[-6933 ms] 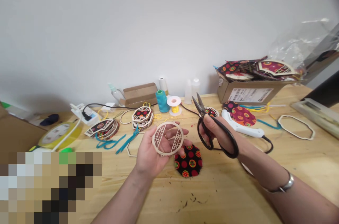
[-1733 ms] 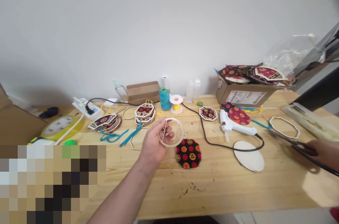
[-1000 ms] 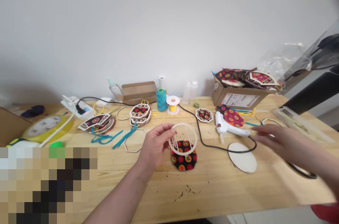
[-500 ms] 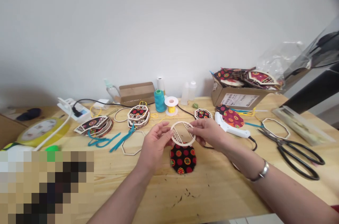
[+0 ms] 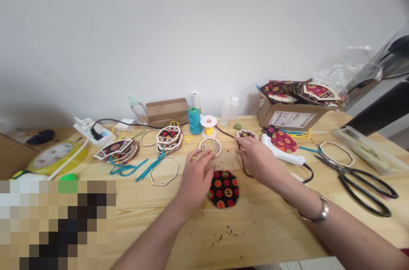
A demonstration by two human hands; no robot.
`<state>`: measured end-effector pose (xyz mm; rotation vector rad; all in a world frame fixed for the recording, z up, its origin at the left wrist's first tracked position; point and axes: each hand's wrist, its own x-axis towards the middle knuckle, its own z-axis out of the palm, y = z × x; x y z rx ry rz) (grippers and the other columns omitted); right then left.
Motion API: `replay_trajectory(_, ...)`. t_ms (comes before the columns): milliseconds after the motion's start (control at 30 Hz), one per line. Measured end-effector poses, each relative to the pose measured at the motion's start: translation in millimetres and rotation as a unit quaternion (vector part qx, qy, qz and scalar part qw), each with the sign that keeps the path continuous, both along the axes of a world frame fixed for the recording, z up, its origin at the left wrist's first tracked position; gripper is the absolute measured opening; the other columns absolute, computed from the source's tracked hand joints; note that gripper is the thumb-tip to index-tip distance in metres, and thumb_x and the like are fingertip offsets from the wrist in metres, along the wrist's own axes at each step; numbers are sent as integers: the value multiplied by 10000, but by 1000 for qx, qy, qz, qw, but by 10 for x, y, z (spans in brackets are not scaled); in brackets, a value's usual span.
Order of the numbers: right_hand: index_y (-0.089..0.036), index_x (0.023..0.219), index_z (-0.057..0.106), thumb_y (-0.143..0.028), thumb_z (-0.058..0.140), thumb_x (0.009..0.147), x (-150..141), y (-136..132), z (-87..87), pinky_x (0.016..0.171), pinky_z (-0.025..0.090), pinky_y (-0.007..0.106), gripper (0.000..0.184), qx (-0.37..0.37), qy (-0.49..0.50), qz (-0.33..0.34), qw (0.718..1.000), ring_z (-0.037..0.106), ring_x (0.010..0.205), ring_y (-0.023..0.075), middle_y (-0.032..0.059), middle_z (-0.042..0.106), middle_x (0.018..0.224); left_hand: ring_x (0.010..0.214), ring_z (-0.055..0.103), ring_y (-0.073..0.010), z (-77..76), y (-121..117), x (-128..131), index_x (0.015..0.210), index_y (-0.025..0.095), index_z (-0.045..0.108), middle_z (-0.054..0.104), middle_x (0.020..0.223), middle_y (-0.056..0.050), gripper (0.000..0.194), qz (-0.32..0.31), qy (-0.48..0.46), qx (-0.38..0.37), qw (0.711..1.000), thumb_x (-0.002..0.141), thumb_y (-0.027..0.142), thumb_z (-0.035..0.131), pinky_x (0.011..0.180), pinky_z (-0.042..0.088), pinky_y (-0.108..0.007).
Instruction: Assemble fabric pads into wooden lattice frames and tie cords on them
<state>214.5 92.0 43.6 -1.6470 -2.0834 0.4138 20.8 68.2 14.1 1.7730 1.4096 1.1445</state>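
The round wooden lattice frame [image 5: 218, 145] lies flat on the table behind the fabric piece. My left hand [image 5: 197, 173] has its fingers stretched over the frame's near edge, the thumb beside the fabric. Just in front lies a black round-cornered fabric piece [image 5: 224, 191] with red and orange flower dots. My right hand [image 5: 255, 157] is low over the table with fingers apart, beside an octagonal fabric-backed lattice piece [image 5: 246, 133] and over a black cord [image 5: 227, 133]. A white glue gun [image 5: 287, 156] lies right of that hand.
Large black-handled scissors [image 5: 361, 182] lie at the right, near a cardboard box [image 5: 289, 116] full of ornaments. Stacked lattice pieces [image 5: 169, 137], teal ribbons [image 5: 150, 165] and an octagonal wooden ring [image 5: 151, 178] are at the left. A teal thread cone [image 5: 194, 121] stands behind.
The round lattice frame has gone from between both hands to the table, farther back. My right hand has let go of it and shifted right; my left hand's fingers have loosened.
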Motion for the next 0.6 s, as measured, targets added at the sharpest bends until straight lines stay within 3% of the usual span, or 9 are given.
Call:
replay_trajectory(100,-145,982,651,-168,495,865,285,-205,26,873,384,410,197,79,-185,42,979,505,1023,286,125,658,1046,1089,475,-290,10,-2,-5,968,272,723,687,1010,-68,346,18,11,-8,1000,711,89,583,1011,310,-471)
replay_trajectory(200,-185,926,653,-160,490,867,500,-323,-24,835,353,427,175,91,-257,48,961,457,1073,310,78,670,1027,1032,488,-277,27,-12,-8,1013,271,707,699,960,-61,382,22,7,-33,999,720,72,564,973,337,-446)
replay_trajectory(467,-190,916,652,-45,480,796,806,-296,-143,784,348,413,255,67,-322,28,944,438,1111,312,61,666,1060,974,549,-253,23,-17,-12,1032,279,686,719,838,-31,396,18,-35,-82,996,712,67,589,901,372,-380)
replay_trajectory(600,-170,959,663,-105,488,822,760,-382,-106,793,389,411,231,92,-267,19,959,472,1048,301,87,668,1066,900,605,-245,18,-18,-4,1033,271,684,717,834,-40,361,19,-30,-90,995,734,96,583,862,395,-367)
